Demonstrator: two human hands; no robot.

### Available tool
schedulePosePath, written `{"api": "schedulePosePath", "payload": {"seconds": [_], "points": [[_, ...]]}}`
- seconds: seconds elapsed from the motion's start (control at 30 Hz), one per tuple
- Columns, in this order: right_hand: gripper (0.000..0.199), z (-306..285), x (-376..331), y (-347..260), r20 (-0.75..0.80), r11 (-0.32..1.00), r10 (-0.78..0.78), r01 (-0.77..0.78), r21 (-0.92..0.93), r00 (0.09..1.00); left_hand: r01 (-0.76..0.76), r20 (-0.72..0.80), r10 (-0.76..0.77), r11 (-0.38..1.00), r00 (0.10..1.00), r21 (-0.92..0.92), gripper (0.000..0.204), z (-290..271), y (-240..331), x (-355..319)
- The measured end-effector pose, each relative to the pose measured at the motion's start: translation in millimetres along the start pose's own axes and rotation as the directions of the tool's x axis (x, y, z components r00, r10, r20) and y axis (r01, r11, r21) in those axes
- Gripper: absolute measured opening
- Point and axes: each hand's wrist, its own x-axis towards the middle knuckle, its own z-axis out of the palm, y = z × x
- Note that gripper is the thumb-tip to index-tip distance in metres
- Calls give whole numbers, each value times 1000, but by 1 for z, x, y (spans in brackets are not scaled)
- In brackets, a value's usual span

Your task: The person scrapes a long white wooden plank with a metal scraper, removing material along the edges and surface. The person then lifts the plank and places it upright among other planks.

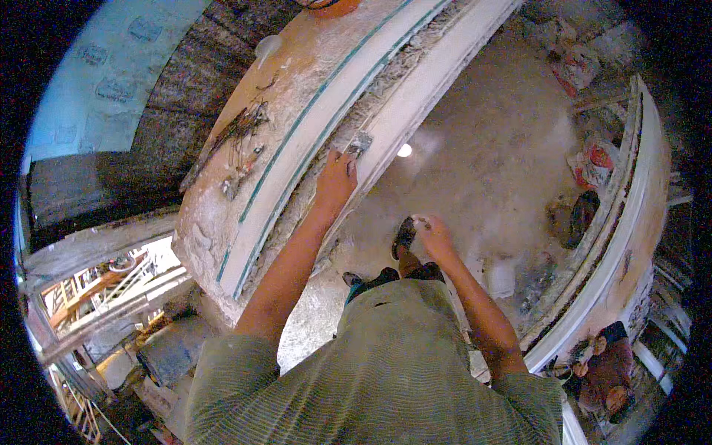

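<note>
Dusty concrete floor [475, 170] fills the middle of the frame, grey-white with plaster powder and a bright spot of light near its centre. Running from the lower left to the top centre is a rough plastered wall edge [245, 148] with a white moulding strip [386, 111] along its side, edged by thin green lines. The left hand [335, 178] reaches up to that strip, fingers closed around the handle of a small putty knife [360, 142], whose blade lies flat against the white strip, probably so that filler can be pressed and smoothed along it. The right hand [432, 231] hangs lower, at centre frame above the person's sandalled foot [404, 236]; its fingers are curled loosely around something pale, perhaps a lump of filler kept ready, though what it is cannot be told. At the right of the frame, crumpled bags [589, 163] and rubble lie along a second curved white frame [630, 222]; their contents are not visible. At lower left an opening shows scaffolding [111, 278] outside.
</note>
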Motion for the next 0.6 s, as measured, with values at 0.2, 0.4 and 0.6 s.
{"api": "schedulePosePath", "payload": {"seconds": [0.2, 0.4, 0.6], "points": [[43, -20, -15, 21, 10, 982, 150, -150, 117, 989, 48, 107, -45, 999, 993, -25, 31, 31, 14, 84], [46, 6, -5, 25, -31, 985, 147, -144, 98, 989, 7, 97, 30, 934, 995, -357, 38, -30, -4, 56], [42, 54, -21, -13, 85, 967, 75, -93, 239, 994, 387, 324, -274, 847, 906, -365, 31, -122, -55, -130]]}}
